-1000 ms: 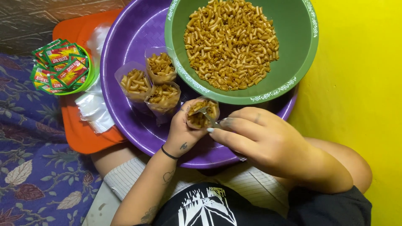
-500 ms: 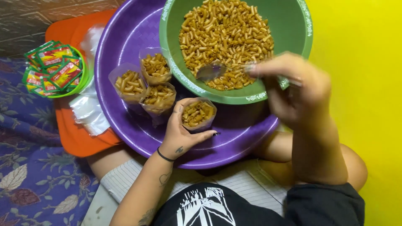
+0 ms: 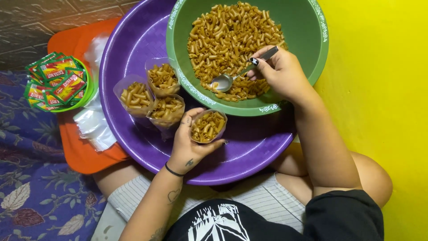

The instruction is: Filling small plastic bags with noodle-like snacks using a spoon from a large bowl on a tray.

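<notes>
Scooping with a spoon (image 3: 232, 79) pinched in her right hand (image 3: 281, 73), the person is digging into the green bowl (image 3: 307, 27) of macaroni (image 3: 232, 35); left hand (image 3: 189, 143) is cupping a part-filled bag (image 3: 208, 126) near the purple basin's (image 3: 129, 49) front rim, three filled bags (image 3: 154, 96) already standing at its left edge.

A small clear plastic pouch of brown macaroni snacks (image 3: 208, 126) stands upright with its mouth open, filled nearly to the top with short curved tubes, and is cupped from the left and below by the left hand (image 3: 189, 145). It hangs over the floor of the wide purple plastic basin, just below the near rim of the green bowl. A metal spoon with a dark handle (image 3: 236, 74) lies at a slant in the round green plastic bowl of loose macaroni (image 3: 307, 71): its bowl points down-left and rests on a bare green patch at the edge of the heap, and its handle is pinched in the right hand (image 3: 278, 73).
</notes>
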